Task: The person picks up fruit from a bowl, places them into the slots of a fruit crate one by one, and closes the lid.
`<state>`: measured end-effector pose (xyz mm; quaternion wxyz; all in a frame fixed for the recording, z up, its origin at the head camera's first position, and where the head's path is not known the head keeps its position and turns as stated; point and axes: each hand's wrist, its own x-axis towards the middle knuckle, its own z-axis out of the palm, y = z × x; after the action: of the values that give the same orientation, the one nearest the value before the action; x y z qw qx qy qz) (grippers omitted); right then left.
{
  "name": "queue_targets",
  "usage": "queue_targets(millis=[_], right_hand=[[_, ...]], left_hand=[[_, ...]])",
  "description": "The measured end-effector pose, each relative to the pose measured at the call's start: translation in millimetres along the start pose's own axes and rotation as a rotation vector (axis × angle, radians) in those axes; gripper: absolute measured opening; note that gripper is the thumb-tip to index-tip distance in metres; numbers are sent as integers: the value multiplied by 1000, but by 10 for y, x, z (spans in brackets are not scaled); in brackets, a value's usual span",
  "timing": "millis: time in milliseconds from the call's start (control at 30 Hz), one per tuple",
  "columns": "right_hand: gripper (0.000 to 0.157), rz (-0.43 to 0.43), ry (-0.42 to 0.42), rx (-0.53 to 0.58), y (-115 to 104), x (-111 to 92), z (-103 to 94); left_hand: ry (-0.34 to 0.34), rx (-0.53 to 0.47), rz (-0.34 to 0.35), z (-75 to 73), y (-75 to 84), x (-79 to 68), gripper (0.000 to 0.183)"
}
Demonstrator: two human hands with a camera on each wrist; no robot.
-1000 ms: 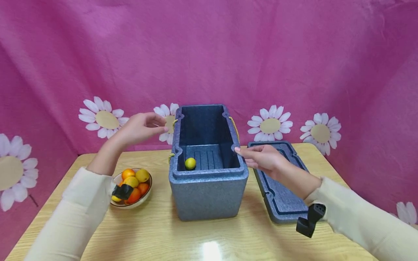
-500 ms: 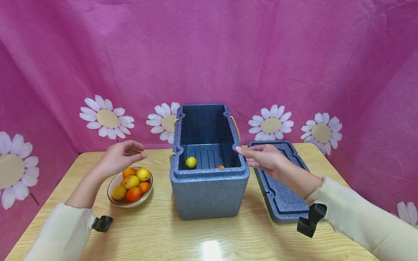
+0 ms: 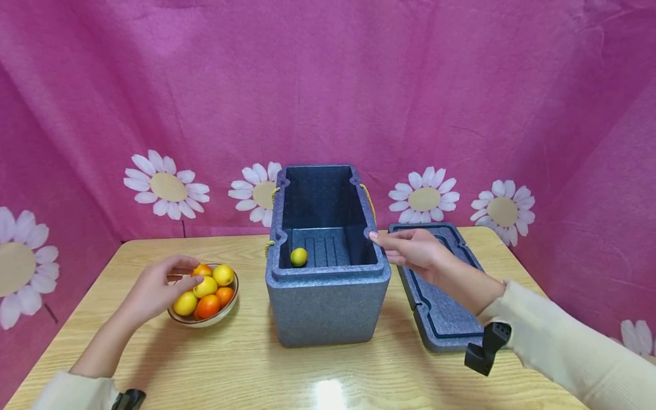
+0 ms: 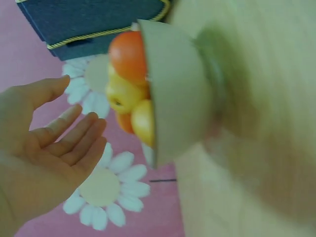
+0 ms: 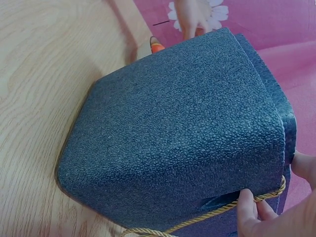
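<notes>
My left hand [image 3: 161, 287] hovers at the left side of a bowl [image 3: 205, 323] of lemons [image 3: 205, 286] and oranges [image 3: 208, 306], holding nothing. In the left wrist view its fingers [image 4: 74, 143] are loosely spread, apart from the fruit. A grey foam cooler box [image 3: 328, 313] stands uncovered in the middle of the table, with one lemon [image 3: 299, 257] visible on its floor. My right hand [image 3: 417, 250] grips the box's right rim, thumb on top and fingers against the outer wall beside the yellow rope [image 5: 207, 215].
The box's grey lid [image 3: 451, 307] lies on the wooden table [image 3: 230, 370] to the right. Rope handles [image 3: 368, 202] hang at the box's sides. Behind the table is a pink cloth [image 3: 328, 85] with white daisies.
My left hand has come from beside the box's left rim down to the bowl. An orange showed inside the box half a second ago and is now out of sight. My right hand stays put.
</notes>
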<state>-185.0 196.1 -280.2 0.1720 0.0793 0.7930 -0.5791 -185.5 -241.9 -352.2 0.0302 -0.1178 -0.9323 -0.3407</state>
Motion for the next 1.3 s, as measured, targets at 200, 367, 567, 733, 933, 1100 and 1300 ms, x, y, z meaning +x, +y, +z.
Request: queue_targets(millis=[200, 367, 567, 733, 933, 1100, 1300], right_hand=[[67, -1, -6, -5, -15, 4, -7], [68, 3, -10, -21, -16, -5, -28], [69, 2, -4, -18, -17, -8, -28], [70, 4, -4, -22, -14, -11, -19], [69, 0, -1, -30, 5, -18, -13], [68, -15, -16, -14, 17, -25, -11], [69, -19, -31, 10, 2, -13, -5]], left_hand=[[53, 20, -19, 59, -158, -194, 43], [143, 79, 33, 156, -257, -280, 43], [221, 148, 125, 273, -335, -317, 41], [173, 166, 116, 303, -344, -320, 41], [99, 182, 80, 318, -335, -295, 41], [86, 200, 79, 326, -314, -251, 40], [84, 202, 73, 261, -302, -241, 37]])
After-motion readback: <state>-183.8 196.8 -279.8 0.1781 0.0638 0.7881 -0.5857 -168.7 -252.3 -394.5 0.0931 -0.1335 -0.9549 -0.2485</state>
